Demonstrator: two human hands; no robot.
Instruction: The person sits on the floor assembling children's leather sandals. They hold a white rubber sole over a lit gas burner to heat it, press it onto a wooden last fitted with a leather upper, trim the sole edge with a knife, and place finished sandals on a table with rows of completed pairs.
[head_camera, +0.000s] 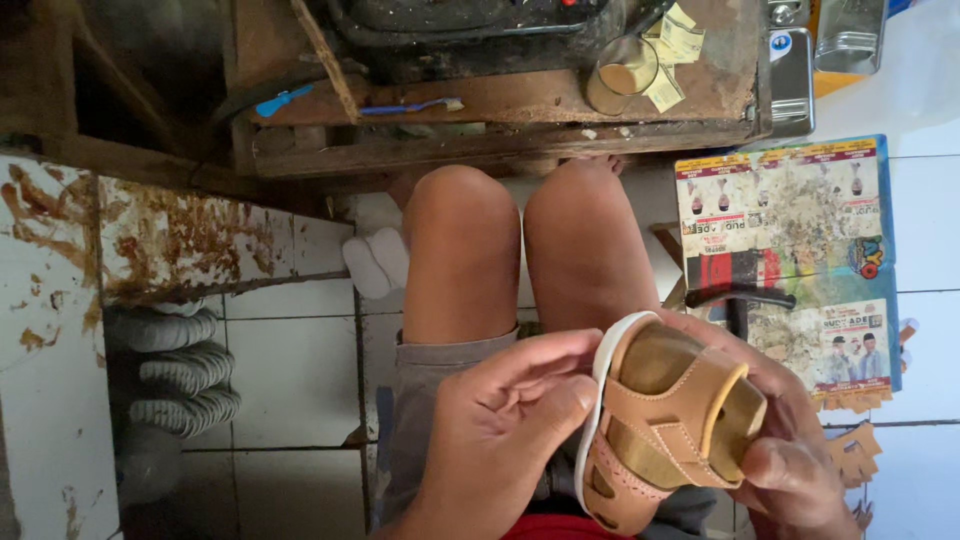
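- Holding a small tan sandal (668, 425) over the lap, both hands were closed around it in the head view; it sat just in front of the knees, well clear of the floor.
- Left hand (505, 435) gripped the sandal's white sole edge, thumb pressed along the rim and fingers curled behind it.
- Right hand (790, 450) cupped the sandal from the far side, thumb bent over the strap end, so this hand too was shut on the sandal.
- Sandal looked largely assembled: upper straps stitched, a yellow-edged opening in place, a perforated toe band, and the white sole already lying against the upper.
- Judging by the thumb on the rim, the sole edge was being pressed or checked against the upper; whether the bond was complete all round could not be told, since the far side was hidden.
- Grey soles (175, 370) lay stacked on the tiled floor (290, 370) to the left, apart from the hands.
- Dirty wooden table (500, 100) stood ahead of the knees, carrying a glass (620, 72).
- Printed cardboard sheet (790, 260), smeared and worn, lay on the floor to the right, with a black-handled tool (740, 298) on it.
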